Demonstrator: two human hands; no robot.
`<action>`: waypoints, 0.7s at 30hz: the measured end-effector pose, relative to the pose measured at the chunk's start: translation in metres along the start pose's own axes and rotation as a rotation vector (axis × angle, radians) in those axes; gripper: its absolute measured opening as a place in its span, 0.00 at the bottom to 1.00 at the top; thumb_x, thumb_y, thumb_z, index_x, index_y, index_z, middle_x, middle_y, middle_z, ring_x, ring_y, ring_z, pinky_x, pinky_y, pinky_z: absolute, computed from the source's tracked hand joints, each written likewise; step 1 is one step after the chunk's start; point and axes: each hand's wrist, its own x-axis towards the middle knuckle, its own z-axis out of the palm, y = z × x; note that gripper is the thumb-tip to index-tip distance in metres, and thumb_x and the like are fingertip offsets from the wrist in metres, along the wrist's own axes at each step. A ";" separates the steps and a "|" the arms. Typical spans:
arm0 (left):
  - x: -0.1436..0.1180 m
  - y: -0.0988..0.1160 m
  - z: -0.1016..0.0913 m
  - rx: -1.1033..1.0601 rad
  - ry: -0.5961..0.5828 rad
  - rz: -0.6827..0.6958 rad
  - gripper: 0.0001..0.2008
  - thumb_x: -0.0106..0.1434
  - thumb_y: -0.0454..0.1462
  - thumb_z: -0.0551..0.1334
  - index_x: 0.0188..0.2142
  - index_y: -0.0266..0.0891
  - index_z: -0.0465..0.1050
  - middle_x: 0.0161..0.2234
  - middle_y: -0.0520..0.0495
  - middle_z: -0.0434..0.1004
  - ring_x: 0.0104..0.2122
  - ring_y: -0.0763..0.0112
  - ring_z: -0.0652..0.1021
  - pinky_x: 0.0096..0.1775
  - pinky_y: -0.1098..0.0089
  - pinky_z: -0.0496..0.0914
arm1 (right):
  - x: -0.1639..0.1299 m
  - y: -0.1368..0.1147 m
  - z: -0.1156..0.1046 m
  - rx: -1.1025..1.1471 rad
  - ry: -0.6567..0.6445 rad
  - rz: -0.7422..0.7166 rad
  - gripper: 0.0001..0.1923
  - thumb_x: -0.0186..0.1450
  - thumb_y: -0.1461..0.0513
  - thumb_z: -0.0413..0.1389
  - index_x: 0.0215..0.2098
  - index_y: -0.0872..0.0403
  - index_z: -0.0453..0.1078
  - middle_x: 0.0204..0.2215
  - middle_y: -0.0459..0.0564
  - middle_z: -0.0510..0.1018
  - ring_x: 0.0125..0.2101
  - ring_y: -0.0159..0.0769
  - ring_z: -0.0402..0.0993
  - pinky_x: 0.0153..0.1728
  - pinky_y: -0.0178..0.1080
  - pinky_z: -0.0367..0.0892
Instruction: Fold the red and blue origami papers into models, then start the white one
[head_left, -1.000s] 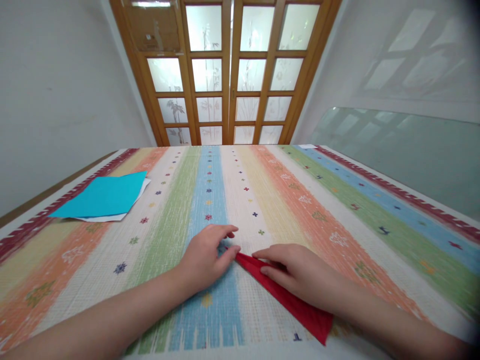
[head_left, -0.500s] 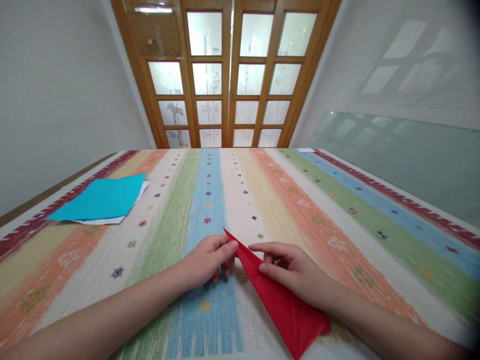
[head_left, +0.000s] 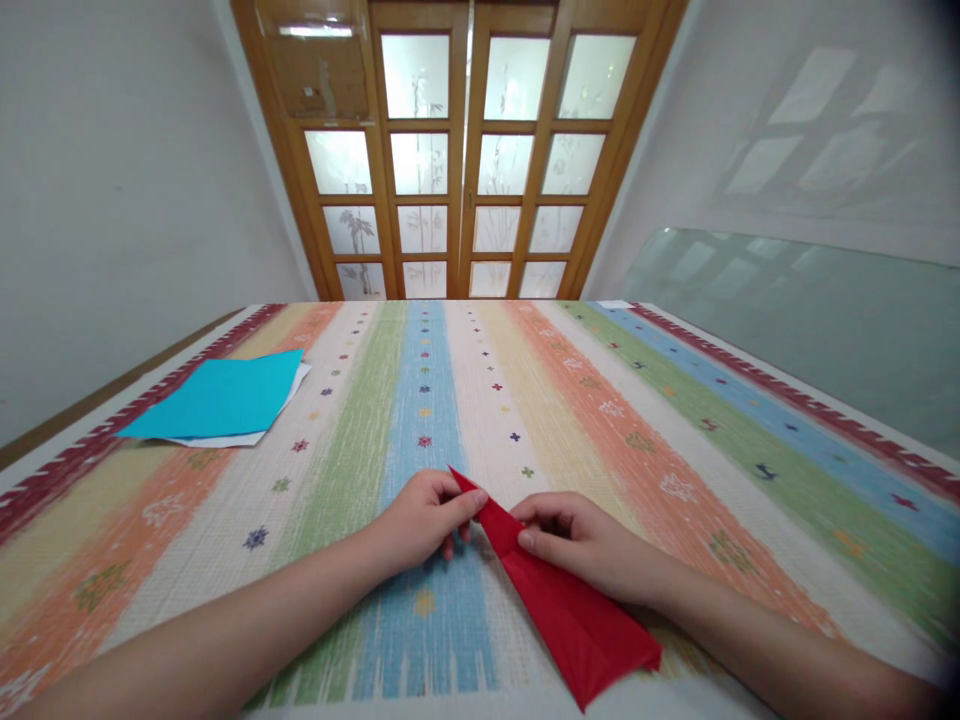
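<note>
A folded sheet of red paper slants across the front of the table, its narrow pointed tip away from me and its wide end near the table's front edge. My left hand pinches the paper close to that tip, thumb on top and fingers beneath. Farther down the right edge, my right hand grips the same paper between thumb and bent fingers. The paper hides part of the fingers under it. Creases run along its surface.
A striped tablecloth with small printed figures covers the table. Blue paper lies on white paper at the left. Beyond stands a wooden door with glass panes; a pale glass panel leans at the right wall.
My right forefinger, stretched out before, has bent in onto the paper's edge. The red paper has turned slightly and shows more of its wide face. My view has shifted a little.
</note>
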 end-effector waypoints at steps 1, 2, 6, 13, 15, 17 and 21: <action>0.000 0.000 0.000 -0.009 0.019 -0.001 0.23 0.62 0.53 0.61 0.27 0.33 0.73 0.21 0.50 0.71 0.14 0.79 0.68 0.15 0.77 0.57 | 0.001 -0.001 0.000 -0.017 -0.010 0.006 0.14 0.69 0.54 0.55 0.38 0.56 0.76 0.27 0.46 0.73 0.27 0.31 0.65 0.29 0.34 0.59; 0.000 0.000 0.000 -0.022 0.038 0.000 0.22 0.62 0.52 0.62 0.28 0.33 0.74 0.21 0.51 0.71 0.14 0.79 0.69 0.15 0.77 0.58 | 0.001 -0.002 0.000 -0.035 -0.017 0.014 0.15 0.69 0.54 0.55 0.36 0.57 0.75 0.27 0.47 0.74 0.27 0.31 0.66 0.29 0.34 0.59; 0.003 -0.003 0.000 -0.086 0.112 0.036 0.18 0.59 0.48 0.65 0.35 0.32 0.77 0.21 0.53 0.70 0.15 0.79 0.68 0.18 0.77 0.62 | 0.003 -0.007 -0.001 -0.122 -0.002 0.029 0.16 0.69 0.54 0.54 0.35 0.57 0.75 0.30 0.49 0.76 0.30 0.34 0.68 0.32 0.35 0.62; 0.006 -0.007 -0.001 -0.131 0.075 0.087 0.16 0.56 0.45 0.68 0.34 0.32 0.78 0.22 0.51 0.72 0.18 0.77 0.69 0.20 0.75 0.64 | 0.021 -0.021 0.002 -0.287 -0.093 -0.017 0.20 0.71 0.54 0.50 0.29 0.57 0.73 0.25 0.45 0.72 0.25 0.31 0.62 0.28 0.34 0.58; 0.005 -0.006 -0.001 -0.129 0.079 0.083 0.17 0.57 0.47 0.68 0.33 0.32 0.77 0.21 0.51 0.71 0.18 0.77 0.69 0.19 0.75 0.64 | 0.030 -0.022 0.003 -0.292 -0.140 -0.019 0.21 0.72 0.53 0.49 0.28 0.57 0.72 0.23 0.44 0.69 0.24 0.29 0.60 0.27 0.34 0.57; 0.004 -0.005 -0.004 -0.121 0.130 0.078 0.19 0.60 0.49 0.65 0.31 0.33 0.76 0.20 0.52 0.70 0.16 0.78 0.68 0.18 0.76 0.61 | 0.037 -0.022 0.003 -0.272 -0.181 0.002 0.22 0.71 0.52 0.49 0.28 0.57 0.73 0.21 0.43 0.68 0.23 0.29 0.58 0.26 0.33 0.56; 0.006 -0.006 -0.012 -0.180 0.248 0.070 0.20 0.60 0.51 0.64 0.29 0.34 0.73 0.19 0.54 0.68 0.15 0.79 0.67 0.18 0.77 0.58 | 0.043 -0.017 0.001 -0.183 -0.243 0.068 0.24 0.71 0.49 0.50 0.27 0.58 0.72 0.20 0.43 0.66 0.20 0.27 0.55 0.24 0.32 0.54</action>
